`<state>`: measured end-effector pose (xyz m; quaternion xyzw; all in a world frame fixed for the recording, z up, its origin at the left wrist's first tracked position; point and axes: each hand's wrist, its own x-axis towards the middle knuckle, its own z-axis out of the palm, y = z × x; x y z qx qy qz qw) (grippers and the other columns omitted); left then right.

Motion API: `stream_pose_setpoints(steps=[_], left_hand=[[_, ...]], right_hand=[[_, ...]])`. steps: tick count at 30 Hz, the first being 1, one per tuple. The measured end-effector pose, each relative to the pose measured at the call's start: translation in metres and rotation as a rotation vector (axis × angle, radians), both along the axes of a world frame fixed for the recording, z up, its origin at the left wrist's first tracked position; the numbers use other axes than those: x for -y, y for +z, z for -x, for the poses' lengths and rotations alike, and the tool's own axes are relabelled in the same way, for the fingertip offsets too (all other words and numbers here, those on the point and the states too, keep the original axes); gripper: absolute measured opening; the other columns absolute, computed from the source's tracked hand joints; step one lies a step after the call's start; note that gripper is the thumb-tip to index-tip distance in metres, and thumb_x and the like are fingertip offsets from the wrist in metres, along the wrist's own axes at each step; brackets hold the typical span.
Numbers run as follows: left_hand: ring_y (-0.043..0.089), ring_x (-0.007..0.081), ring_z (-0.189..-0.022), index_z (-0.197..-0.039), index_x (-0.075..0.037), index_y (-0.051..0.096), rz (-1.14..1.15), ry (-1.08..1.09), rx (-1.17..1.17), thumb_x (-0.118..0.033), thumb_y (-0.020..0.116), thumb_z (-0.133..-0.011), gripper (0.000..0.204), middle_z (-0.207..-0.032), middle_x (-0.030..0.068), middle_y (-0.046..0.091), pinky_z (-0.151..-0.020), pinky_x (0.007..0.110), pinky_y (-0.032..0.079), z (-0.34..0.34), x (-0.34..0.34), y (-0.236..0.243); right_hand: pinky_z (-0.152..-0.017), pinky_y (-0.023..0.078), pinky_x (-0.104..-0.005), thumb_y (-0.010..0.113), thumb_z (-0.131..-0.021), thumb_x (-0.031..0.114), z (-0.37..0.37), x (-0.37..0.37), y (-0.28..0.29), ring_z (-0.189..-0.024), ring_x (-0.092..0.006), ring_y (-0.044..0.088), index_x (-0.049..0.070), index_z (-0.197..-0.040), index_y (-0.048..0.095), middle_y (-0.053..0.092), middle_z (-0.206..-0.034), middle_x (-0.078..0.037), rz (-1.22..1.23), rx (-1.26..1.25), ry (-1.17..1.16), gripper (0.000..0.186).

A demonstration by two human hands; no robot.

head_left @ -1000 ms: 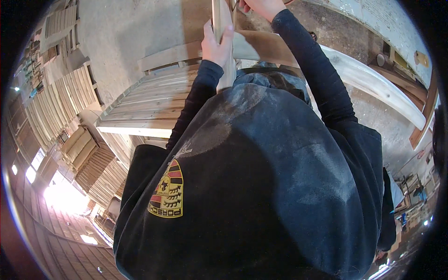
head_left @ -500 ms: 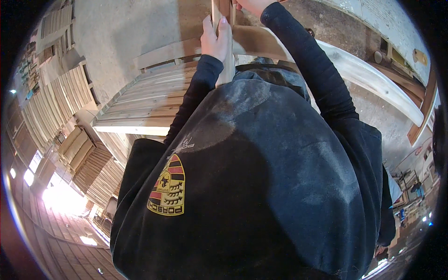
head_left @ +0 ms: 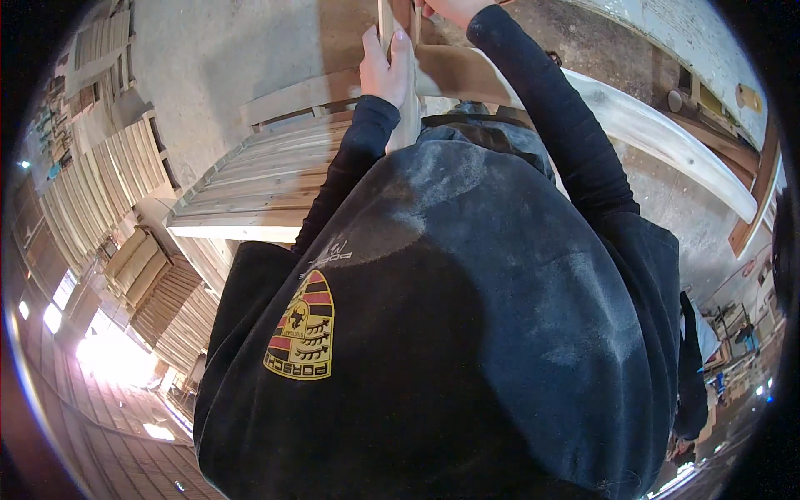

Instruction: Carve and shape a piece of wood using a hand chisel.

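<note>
My left hand is closed around a pale wooden board that runs from the top edge of the picture down to my body. Its thumb and fingers lie on opposite sides of the wood. At the top edge, my right hand is partly cut off by the picture's rim. Its curled fingers are close to the right side of the same board, and what they hold is hidden. Beneath the hands, a curved wooden piece reaches out to the right of the board.
A stack of wooden slats stands to my left. Farther left are slatted wood stacks. A long pale curved board extends to the right above the concrete floor. Brown timber lies by its far end.
</note>
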<state>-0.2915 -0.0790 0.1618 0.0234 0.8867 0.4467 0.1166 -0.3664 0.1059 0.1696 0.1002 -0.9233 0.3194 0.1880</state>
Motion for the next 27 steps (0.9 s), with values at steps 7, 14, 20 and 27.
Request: stream_pose_setpoints(steps=[7,14,20,27], left_hand=[[0.065,0.0477,-0.104,-0.137,-0.001,0.040,0.001,-0.010,-0.009,-0.052,0.050,-0.099,0.064,-0.110,0.0321,0.066,-0.091,0.048,0.050,-0.001,-0.004,0.003],[0.064,0.0471,-0.105,-0.136,-0.001,0.041,0.015,0.010,-0.022,-0.052,0.050,-0.100,0.063,-0.110,0.0323,0.066,-0.091,0.047,0.050,0.001,0.002,-0.001],[0.065,0.0462,-0.106,-0.136,-0.001,0.041,0.011,-0.011,0.010,-0.051,0.051,-0.099,0.063,-0.112,0.0313,0.066,-0.092,0.046,0.050,0.000,-0.005,0.001],[0.064,0.0450,-0.110,-0.137,-0.002,0.042,-0.001,0.005,-0.038,-0.051,0.052,-0.099,0.063,-0.116,0.0308,0.065,-0.094,0.045,0.050,-0.001,0.003,-0.004]], right_hand=[[-0.072,0.053,-0.0526,0.051,-0.094,0.025,-0.007,0.006,0.024,-0.077,-0.0451,0.066,-0.001,-0.083,0.065,0.066,-0.077,-0.027,0.261,0.121,-0.124,0.031],[-0.070,0.052,-0.0527,0.056,-0.091,0.019,-0.012,0.005,0.024,-0.075,-0.0448,0.065,0.000,-0.091,0.064,0.065,-0.076,-0.026,0.221,0.095,0.004,0.021],[-0.066,0.051,-0.0503,0.057,-0.092,0.019,-0.030,-0.012,-0.018,-0.071,-0.0426,0.064,0.001,-0.094,0.064,0.064,-0.074,-0.025,0.110,0.011,0.103,0.020],[-0.042,0.044,-0.0312,0.050,-0.103,0.030,-0.043,-0.026,0.028,-0.042,-0.0147,0.057,-0.002,-0.075,0.061,0.057,-0.052,-0.007,0.972,0.493,-0.224,0.044]])
